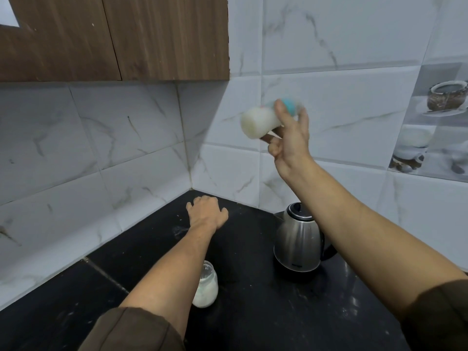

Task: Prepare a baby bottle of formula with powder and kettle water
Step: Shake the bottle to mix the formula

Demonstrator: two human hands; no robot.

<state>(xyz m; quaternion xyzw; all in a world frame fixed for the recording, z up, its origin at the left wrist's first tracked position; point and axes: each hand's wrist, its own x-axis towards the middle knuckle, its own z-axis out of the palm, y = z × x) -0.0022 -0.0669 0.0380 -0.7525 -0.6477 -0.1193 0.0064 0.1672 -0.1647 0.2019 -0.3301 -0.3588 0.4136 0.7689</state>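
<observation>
The right grip (pixel 291 133) clasps the blurred baby bottle (pixel 258 121) aloft. Its long axis is near level, with the white base pointing left beyond the grip and the teal cap behind the fingers. Far below, the left grip (pixel 206 211) rests relaxed and unladen on the black surface (pixel 253 312).

No legible text anywhere. Small dark brand mark low on the kettle (pixel 296 239), right of centre: too blurred to read. Print on the baby bottle (pixel 255 121), upper centre-right: motion-blurred.
</observation>
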